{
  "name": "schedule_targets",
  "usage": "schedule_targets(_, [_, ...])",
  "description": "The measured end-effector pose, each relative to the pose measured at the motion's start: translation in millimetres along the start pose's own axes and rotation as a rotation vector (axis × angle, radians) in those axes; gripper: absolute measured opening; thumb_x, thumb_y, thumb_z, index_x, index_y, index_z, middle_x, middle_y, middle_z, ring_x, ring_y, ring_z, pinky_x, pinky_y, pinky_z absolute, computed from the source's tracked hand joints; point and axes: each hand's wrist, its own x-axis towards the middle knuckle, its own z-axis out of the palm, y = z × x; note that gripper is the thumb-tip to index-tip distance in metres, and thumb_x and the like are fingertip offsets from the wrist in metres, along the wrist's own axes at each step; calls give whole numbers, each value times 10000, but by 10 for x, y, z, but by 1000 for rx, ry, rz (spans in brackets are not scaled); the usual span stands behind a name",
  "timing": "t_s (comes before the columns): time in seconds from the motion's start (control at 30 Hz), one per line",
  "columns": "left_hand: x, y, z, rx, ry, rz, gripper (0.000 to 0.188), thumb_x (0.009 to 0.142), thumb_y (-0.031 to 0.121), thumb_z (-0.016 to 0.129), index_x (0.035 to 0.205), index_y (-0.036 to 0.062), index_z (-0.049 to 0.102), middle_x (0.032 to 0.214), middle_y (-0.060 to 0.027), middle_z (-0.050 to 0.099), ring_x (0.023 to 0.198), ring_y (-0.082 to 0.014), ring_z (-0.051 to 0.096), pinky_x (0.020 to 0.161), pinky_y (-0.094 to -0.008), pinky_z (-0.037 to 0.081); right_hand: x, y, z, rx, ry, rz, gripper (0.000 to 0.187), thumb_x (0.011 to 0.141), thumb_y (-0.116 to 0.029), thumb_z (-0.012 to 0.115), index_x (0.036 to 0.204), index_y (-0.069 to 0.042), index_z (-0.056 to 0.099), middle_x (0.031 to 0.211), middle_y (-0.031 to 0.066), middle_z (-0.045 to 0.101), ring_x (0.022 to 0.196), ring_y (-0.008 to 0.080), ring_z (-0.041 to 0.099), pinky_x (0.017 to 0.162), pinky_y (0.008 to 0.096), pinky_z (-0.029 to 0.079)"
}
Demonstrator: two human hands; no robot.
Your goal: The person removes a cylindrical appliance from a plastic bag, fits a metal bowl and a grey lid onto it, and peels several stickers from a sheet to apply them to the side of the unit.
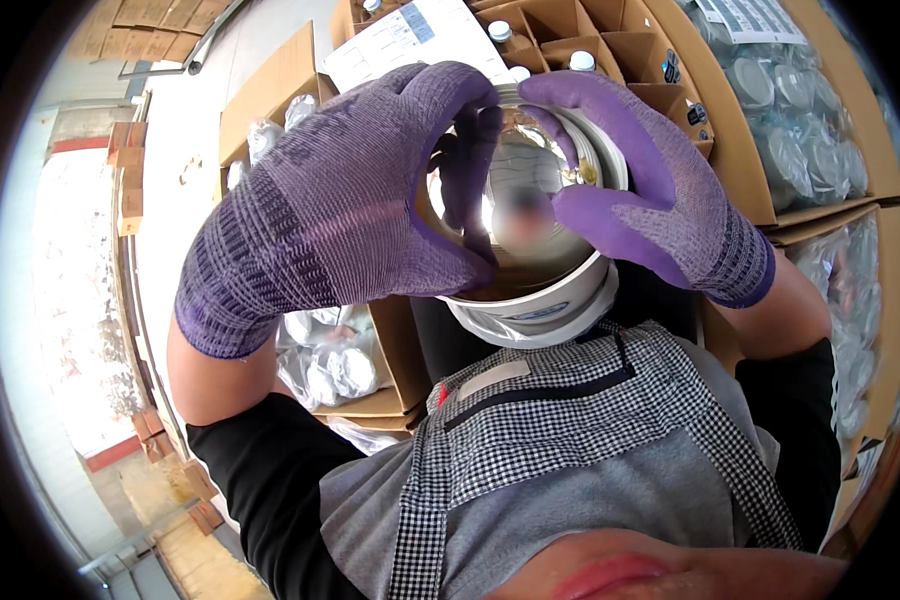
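Both my hands wear purple knit gloves with coated palms and meet in front of my chest. Between them is a shiny, round metal piece (522,175), its mirror surface reflecting the gloves; whether it is a bowl or a lid I cannot tell. It sits at the mouth of a white, round container (545,308). My left hand (410,185) curls round its left side, with thumb near and fingers far. My right hand (635,165) grips its right side, the thumb lying over the shiny surface. Some fingertips are hidden behind the rim.
Beyond my hands stands a divided cardboard box (545,22) holding several white-capped bottles (582,61), with a printed sheet (415,45) beside it. Open cartons of plastic-wrapped goods (795,110) line the right. Another carton (395,350) with wrapped items lies below my left arm.
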Motion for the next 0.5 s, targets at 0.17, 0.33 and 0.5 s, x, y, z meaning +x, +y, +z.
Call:
schedule_targets(0.17, [63,158,-69,154,-61,-20,915,537,390,966,1314,71,606,1023,-121,705,958,-262,711,923,-371,568,-52,147,22,118,118,-82,663,938,-342,639,1455,11,422,1366,170,526,1273,298,533,1085,396,423])
schedule_targets(0.33, [119,192,-37,201,-39,-50,901,525,509,937,1242,38,663,994,-129,689,958,-268,689,880,-394,547,238,1137,-277,166,393,-95,498,946,-349,667,1309,-23,565,1069,133,629,905,218,620,775,344,533])
schedule_targets(0.5, [64,-98,15,171,25,7,1023,462,553,915,1295,20,652,1159,-167,616,1112,-317,573,942,-420,475,1039,2202,131,-627,128,-256,420,894,-296,674,1225,-39,656,1066,175,710,1004,305,684,842,379,555])
